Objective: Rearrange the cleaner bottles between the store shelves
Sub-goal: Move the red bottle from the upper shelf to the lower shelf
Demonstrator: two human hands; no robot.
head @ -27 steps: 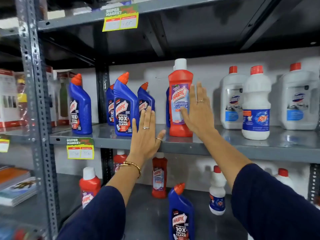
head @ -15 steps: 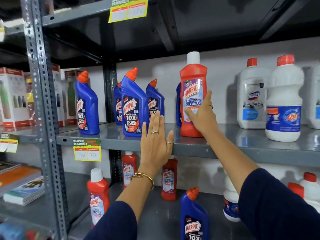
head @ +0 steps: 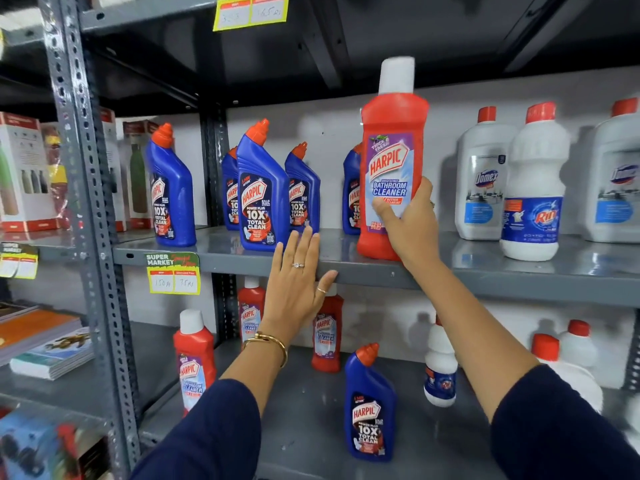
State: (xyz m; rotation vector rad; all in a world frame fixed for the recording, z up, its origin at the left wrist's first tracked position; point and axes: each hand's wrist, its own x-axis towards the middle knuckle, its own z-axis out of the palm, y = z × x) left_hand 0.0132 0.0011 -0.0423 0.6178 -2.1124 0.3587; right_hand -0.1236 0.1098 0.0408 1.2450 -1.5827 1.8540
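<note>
Your right hand (head: 410, 223) is wrapped around the lower half of the red Harpic Bathroom Cleaner bottle (head: 393, 133), thumb across the front label and fingers behind it; the bottle stands upright with a white cap, its base at the front part of the middle shelf (head: 519, 277), though whether it rests on the metal or is just lifted you cannot tell; your left hand (head: 294, 292) is flat and spread, holding nothing, palm toward the shelf's front edge with the fingertips overlapping the lip just beside the front blue Harpic toilet cleaner bottle (head: 261, 199); more blue Harpic bottles stand behind and to either side of that one; to the right of the red bottle, a white Domex bottle (head: 483, 178) and a white Rin bottle (head: 535, 188) stand side by side; on the lower shelf (head: 301, 420) you have red Harpic bottles at the back and left, and one blue Harpic bottle (head: 370, 407) in front; a yellow price tag (head: 173, 274) hangs on the middle shelf's edge.
</note>
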